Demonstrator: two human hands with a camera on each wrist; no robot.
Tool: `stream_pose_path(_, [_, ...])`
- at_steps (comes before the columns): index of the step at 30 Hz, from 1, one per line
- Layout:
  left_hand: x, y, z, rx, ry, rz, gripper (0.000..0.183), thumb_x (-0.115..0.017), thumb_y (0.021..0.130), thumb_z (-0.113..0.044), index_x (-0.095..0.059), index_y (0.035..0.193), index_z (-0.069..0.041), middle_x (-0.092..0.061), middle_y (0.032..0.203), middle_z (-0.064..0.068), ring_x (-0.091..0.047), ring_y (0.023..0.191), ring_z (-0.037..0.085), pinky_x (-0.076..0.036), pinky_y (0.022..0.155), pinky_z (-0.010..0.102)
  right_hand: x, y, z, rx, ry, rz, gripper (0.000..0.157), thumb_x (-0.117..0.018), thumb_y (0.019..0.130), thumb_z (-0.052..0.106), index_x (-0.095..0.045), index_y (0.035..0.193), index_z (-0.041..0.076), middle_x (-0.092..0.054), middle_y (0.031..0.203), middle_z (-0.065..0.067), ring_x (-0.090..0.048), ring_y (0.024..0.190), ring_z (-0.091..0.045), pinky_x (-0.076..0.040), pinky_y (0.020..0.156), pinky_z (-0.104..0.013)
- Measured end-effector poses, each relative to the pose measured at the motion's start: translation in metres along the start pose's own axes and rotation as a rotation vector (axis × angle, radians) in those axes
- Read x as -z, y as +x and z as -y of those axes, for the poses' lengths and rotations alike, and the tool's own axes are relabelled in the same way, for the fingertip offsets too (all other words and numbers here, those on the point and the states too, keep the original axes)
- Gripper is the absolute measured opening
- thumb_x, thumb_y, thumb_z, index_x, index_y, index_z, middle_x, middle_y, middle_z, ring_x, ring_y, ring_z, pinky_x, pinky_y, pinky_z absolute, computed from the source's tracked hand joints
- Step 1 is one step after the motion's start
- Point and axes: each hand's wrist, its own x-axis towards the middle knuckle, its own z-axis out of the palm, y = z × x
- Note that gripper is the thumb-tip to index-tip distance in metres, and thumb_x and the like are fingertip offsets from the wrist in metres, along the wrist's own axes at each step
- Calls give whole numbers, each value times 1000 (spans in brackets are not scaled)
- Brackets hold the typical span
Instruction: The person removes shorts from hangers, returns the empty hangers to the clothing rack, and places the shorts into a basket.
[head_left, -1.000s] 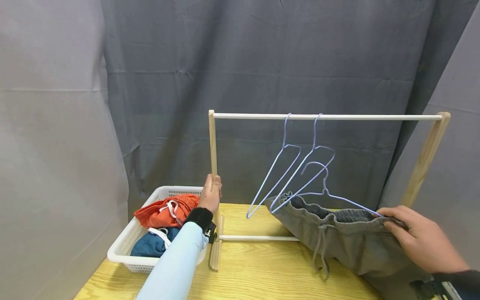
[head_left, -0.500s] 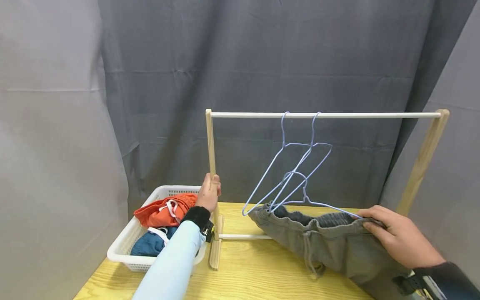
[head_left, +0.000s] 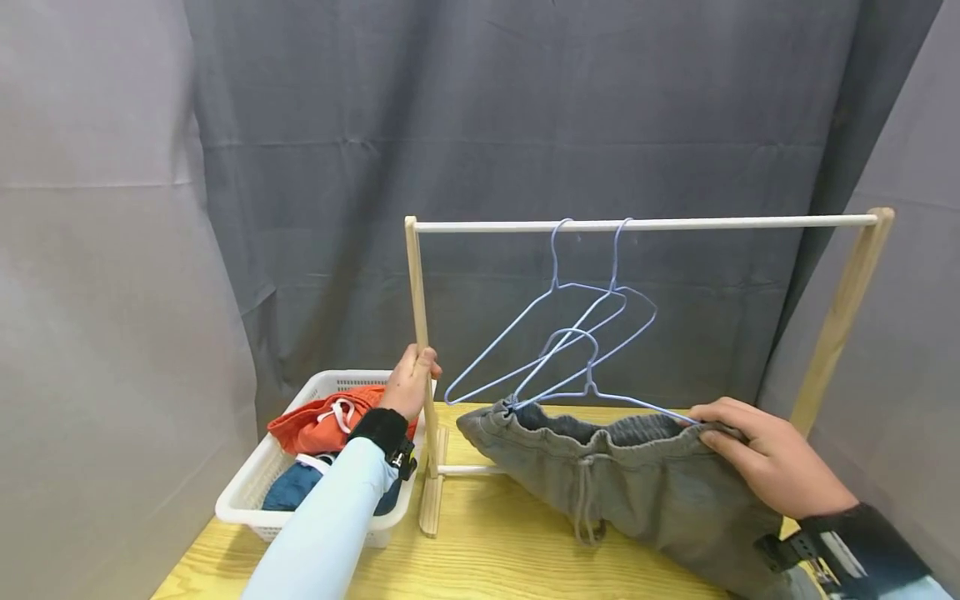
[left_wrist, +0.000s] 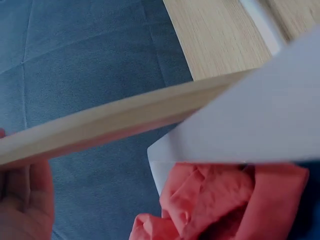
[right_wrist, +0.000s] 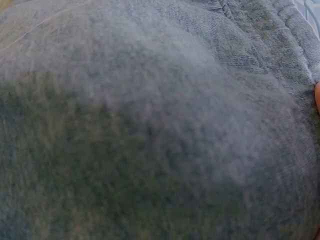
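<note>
My left hand (head_left: pixel 408 383) grips the left wooden upright (head_left: pixel 417 287) of a clothes rack; in the left wrist view the hand (left_wrist: pixel 27 200) shows beneath that post. At the right, my right hand (head_left: pixel 772 462) pinches the waistband corner of grey drawstring pants (head_left: pixel 652 479) along with one end of a lilac hanger (head_left: pixel 630 402). This hanger runs inside the waistband, its hook upward and below the rail. The pants slope down toward the front right, drawstring dangling. Grey cloth fills the right wrist view, with a fingertip (right_wrist: pixel 317 97) at its edge.
Two bare lilac hangers (head_left: pixel 555 271) hang from the white rail (head_left: pixel 712 223), their lower ends overlapping the pants' left waistband corner. A white basket (head_left: pixel 247 492) holds orange (head_left: pixel 337 417) and blue clothing (head_left: pixel 292 487). Grey curtains (head_left: pixel 300 167) enclose the wooden table (head_left: pixel 480 567).
My right hand has carried the pants and their hanger leftward. The two hanging hangers have swung and turned, and now overlap the pants' left corner. My left hand stays on the upright.
</note>
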Motion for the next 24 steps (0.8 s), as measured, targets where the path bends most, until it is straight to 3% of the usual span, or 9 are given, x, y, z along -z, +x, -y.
stream_pose_path(9, [17, -13, -9, 1, 87, -29, 35, -50, 108, -24, -52, 132, 1, -61, 121, 21, -58, 112, 34, -45, 101, 47, -6, 2, 1, -39, 42, 12, 37, -70, 93, -1, -69, 119, 24, -65, 108, 13, -58, 93, 0, -41, 78, -11])
stream_pose_path(17, [35, -38, -19, 1, 188, 7, 36, -52, 106, -26, -52, 132, -1, -58, 126, 17, -57, 114, 32, -46, 101, 47, -7, -2, 0, -43, 23, 2, 39, -71, 91, -1, -69, 120, 25, -65, 108, 13, -57, 96, 1, -40, 80, -10])
stream_pose_path(19, [37, -42, -23, -30, 217, 37, 34, -52, 106, -26, -55, 130, -2, -59, 123, 14, -58, 112, 29, -47, 100, 46, -6, -2, -1, -44, 23, -1, 39, -71, 91, -1, -69, 120, 25, -66, 107, 13, -57, 95, 2, -40, 80, -10])
stream_pose_path(24, [35, -55, -34, -192, 279, 137, 28, -56, 104, -22, -63, 125, -4, -63, 117, 9, -61, 107, 24, -50, 95, 44, -9, -2, -3, -50, 38, 2, 37, -71, 92, 0, -69, 120, 25, -65, 107, 13, -57, 93, 1, -41, 78, -11])
